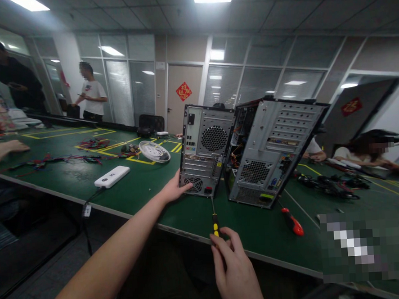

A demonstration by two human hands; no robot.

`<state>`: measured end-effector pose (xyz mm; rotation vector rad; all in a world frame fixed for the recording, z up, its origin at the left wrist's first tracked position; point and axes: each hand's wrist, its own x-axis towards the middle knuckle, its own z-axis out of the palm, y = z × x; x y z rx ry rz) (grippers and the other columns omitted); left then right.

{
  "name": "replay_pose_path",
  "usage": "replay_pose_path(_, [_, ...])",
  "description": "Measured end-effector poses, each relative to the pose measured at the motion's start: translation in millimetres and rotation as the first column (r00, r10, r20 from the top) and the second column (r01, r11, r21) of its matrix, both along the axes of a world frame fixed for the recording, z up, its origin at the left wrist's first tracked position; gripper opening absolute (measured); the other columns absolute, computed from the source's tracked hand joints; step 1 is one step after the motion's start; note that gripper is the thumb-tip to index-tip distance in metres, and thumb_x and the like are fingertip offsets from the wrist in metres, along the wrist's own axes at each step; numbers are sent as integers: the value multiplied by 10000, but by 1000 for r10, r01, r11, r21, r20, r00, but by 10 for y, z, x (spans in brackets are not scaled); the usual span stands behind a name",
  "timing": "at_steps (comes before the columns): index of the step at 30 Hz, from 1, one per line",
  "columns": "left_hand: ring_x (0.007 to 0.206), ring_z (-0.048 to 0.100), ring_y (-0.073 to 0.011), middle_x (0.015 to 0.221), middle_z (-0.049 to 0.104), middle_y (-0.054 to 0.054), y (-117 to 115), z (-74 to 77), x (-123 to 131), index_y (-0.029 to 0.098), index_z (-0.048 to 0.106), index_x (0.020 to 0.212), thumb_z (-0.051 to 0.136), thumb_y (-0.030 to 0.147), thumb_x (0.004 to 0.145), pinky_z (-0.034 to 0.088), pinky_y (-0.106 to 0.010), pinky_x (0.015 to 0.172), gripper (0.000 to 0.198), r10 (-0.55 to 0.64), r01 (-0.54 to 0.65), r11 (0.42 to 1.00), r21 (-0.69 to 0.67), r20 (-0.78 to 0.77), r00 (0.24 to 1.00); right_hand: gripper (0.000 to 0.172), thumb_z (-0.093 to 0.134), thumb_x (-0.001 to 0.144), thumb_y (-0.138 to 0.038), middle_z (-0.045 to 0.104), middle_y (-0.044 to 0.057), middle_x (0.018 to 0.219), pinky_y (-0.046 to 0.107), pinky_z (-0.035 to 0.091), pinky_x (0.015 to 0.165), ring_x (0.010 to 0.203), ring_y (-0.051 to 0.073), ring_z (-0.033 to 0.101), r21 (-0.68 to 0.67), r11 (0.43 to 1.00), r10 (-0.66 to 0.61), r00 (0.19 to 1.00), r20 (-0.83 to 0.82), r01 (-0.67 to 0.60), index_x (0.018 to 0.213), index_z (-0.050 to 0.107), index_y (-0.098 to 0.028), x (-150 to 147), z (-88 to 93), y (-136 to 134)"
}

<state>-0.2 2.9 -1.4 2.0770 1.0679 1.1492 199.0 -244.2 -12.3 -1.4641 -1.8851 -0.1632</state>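
Note:
Two desktop computer cases stand upright on the green table with their backs toward me. My left hand grips the lower left edge of the nearer computer case, its thumb across the lower fan grille and its fingers hidden behind the side. In my right hand is a screwdriver with a black and yellow handle, held at the handle's end. Its shaft points up to the bottom edge of that case's back; whether the tip sits on a screw is too small to tell. A second computer case leans close on the right.
A red-handled screwdriver lies right of the cases. Left are a white power bank with a cable, a clear round lid and tangled wires. Black cables lie at right. Other people are around the table.

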Motion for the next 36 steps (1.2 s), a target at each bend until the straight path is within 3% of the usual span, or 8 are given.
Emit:
replay_pose_path(22, [1337, 548, -308, 1475, 544, -136, -13, 21, -5, 212, 175, 1590, 663, 539, 853, 388, -461, 1154, 942, 2, -2, 1000, 2, -10, 1000, 305, 422, 1027, -250, 584, 152, 1245, 291, 618, 764, 883, 200, 718, 44, 999, -14, 999, -36, 16, 1163, 688, -189, -1, -27, -3])
replay_pose_path(36, [1334, 547, -303, 1475, 542, -136, -8, 11, -3, 205, 159, 1591, 658, 553, 848, 388, -451, 1149, 960, -3, 3, 1000, 14, -1, 1000, 259, 445, 1021, -253, 599, 121, 1211, 316, 609, 815, 1022, 234, 708, 35, 998, -42, 998, -44, 44, 1208, 621, -217, 6, -13, 5])
